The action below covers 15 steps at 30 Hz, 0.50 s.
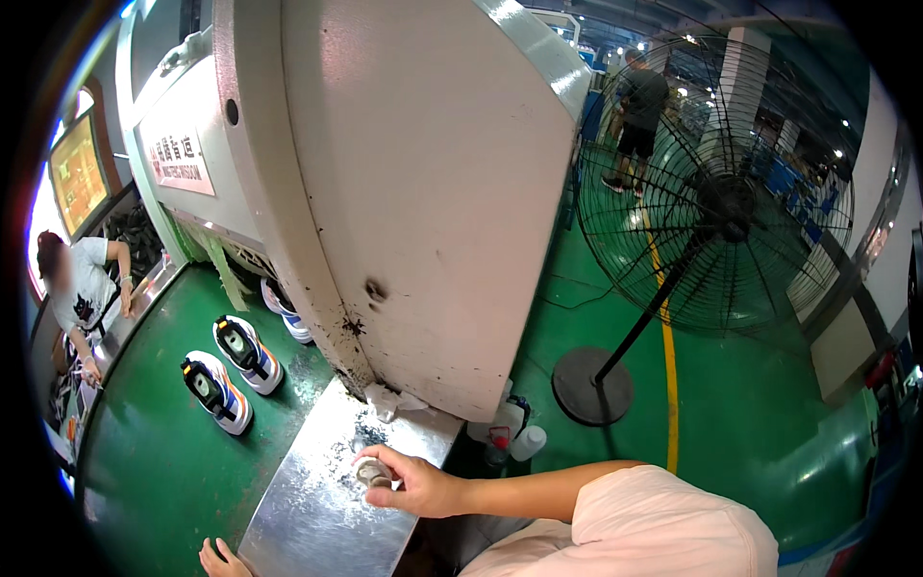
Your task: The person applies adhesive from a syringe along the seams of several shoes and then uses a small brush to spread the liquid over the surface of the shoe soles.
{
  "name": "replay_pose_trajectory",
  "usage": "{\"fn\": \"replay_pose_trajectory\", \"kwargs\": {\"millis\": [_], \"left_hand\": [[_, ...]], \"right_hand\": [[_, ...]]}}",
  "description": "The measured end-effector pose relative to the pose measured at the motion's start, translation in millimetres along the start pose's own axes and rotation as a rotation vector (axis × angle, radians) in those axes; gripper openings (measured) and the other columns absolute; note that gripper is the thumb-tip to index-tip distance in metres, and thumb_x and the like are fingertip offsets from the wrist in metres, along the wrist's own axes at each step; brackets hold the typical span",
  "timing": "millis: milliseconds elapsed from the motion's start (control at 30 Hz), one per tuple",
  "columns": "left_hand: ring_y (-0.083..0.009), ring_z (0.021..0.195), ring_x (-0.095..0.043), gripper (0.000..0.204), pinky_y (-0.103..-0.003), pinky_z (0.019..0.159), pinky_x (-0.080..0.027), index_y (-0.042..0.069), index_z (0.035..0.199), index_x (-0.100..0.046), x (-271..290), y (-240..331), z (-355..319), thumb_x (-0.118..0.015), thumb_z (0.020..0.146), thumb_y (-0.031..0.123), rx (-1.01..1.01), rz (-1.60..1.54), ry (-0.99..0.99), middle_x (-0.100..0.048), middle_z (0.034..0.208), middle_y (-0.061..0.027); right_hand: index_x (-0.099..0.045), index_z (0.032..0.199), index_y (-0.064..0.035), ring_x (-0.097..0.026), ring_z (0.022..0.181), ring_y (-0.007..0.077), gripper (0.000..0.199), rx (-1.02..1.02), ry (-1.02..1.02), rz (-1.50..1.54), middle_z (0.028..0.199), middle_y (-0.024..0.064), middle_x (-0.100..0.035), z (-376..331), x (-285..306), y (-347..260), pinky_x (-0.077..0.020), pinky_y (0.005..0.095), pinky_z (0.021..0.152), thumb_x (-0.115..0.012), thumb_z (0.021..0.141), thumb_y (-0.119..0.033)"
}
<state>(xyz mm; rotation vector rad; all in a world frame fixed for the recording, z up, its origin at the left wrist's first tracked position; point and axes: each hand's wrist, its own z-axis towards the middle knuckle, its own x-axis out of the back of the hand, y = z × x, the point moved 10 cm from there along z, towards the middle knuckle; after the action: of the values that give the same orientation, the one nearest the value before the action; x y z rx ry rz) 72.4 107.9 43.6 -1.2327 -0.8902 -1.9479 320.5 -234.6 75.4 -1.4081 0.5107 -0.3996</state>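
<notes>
At the far left we see a person in a white shirt (pixel 85 284) leaning at a counter beside the green conveyor belt (pixel 163 462), which carries white sports shoes with blue and orange trim (pixel 234 370). Our left hand (pixel 221 560) shows only its fingertips at the lower edge, resting on the near edge of the scuffed shiny metal surface (pixel 308 510); we cannot tell how far open it is or whether it holds anything. Further right, our right hand (pixel 413 484) curls over that surface, thumb and fingers closed around a small round grey metal piece (pixel 373 472), which sits at the fingertips on the hand's left side, just above the sheet. Behind rises a large grey machine housing (pixel 413 192). To the right stands a black pedestal fan (pixel 716 192) on the green floor (pixel 750 433).
</notes>
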Motion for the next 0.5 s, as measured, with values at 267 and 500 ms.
{"fn": "replay_pose_trajectory", "kwargs": {"millis": [267, 500], "left_hand": [[-0.0384, 0.108, -0.053, 0.050, -0.044, 0.096, -0.039, -0.002, 0.114, -0.060, 6, 5, 0, -0.047, 0.092, 0.041, 0.001, -0.035, 0.000, -0.060, 0.113, -0.0237], [-0.0385, 0.108, -0.054, 0.047, -0.043, 0.096, -0.039, -0.002, 0.113, -0.060, 8, 3, 0, -0.050, 0.092, 0.039, -0.016, -0.063, 0.031, -0.060, 0.114, -0.0233]], "right_hand": [[-0.039, 0.130, -0.0085, -0.059, 0.078, 0.0314, 0.063, 0.417, 0.109, -0.612, 0.097, 0.0145, -0.051, 3, -1, 12, -0.0473, 0.0381, 0.067, -0.063, 0.074, 0.006], [-0.037, 0.129, -0.0132, -0.059, 0.076, 0.0369, 0.063, 0.430, 0.063, -0.588, 0.093, 0.0137, -0.050, -2, -9, 10, -0.0477, 0.0425, 0.064, -0.064, 0.074, 0.003]]}}
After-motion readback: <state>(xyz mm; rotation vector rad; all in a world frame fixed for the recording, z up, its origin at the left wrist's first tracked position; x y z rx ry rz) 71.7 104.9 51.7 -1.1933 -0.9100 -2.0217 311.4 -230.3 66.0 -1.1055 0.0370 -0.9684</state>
